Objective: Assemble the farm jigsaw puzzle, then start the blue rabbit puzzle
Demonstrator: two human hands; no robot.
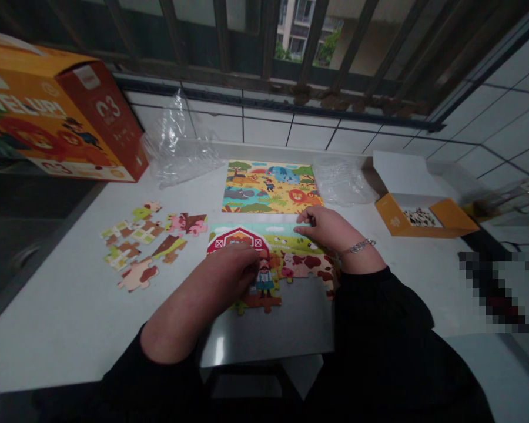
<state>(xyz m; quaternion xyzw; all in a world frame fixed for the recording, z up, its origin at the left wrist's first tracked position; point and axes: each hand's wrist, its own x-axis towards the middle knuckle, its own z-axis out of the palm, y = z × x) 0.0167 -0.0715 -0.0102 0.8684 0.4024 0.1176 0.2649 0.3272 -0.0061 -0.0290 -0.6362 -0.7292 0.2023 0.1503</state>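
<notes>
A partly joined farm jigsaw puzzle (275, 247) with a red barn, a farmer and a spotted cow lies in front of me on a shiny grey board (286, 329). My left hand (235, 267) rests over the barn side, beside the farmer, fingers curled downward; whatever is beneath them is hidden. At the puzzle's upper right edge is my right hand (321, 229), thumb stretched out and apart from the bent fingers, with nothing visible between them. Loose puzzle pieces (136, 276) lie to the left, some overlapping, including pink pig pieces (187, 223).
A picture sheet of savanna animals (271, 188) lies behind the puzzle. Clear plastic wrapping (180, 150) sits left of it, more plastic (346, 182) right. A large orange box (62, 111) stands back left; a small opened orange box (427, 214) holds pieces at right.
</notes>
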